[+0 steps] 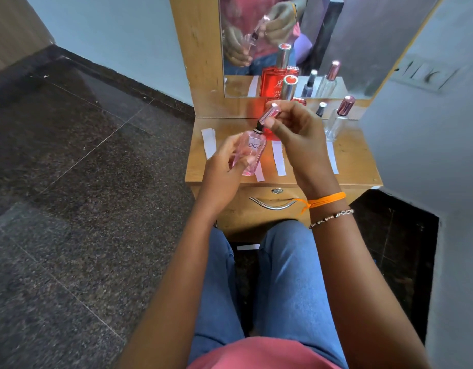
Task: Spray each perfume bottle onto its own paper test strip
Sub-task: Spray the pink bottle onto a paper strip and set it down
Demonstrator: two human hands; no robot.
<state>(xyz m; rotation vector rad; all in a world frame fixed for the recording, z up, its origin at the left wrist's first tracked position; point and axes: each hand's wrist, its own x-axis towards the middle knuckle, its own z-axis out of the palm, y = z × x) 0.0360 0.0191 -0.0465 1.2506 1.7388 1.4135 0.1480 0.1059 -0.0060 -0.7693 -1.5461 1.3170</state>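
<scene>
My left hand [224,161] grips a pink perfume bottle [252,153] marked DGZ, tilted above the small wooden table [357,161]. My right hand [293,129] pinches its pink metallic cap [268,113], lifted just off the black nozzle. White paper test strips lie on the tabletop: one at the left [209,142], one under the pink bottle [259,173], one in the middle [279,158], one at the right [332,157]. A red perfume bottle [288,89] with a silver cap stands at the back, partly behind my hands. A small dark bottle [321,109] and a clear bottle [340,118] with a rose cap stand at the back right.
A mirror [363,49] in a wooden frame rises behind the table and repeats the bottles and hands. A drawer with a metal handle [272,206] is below the tabletop. White walls close in on the right, dark stone floor [70,182] spreads to the left. My knees in jeans sit against the drawer.
</scene>
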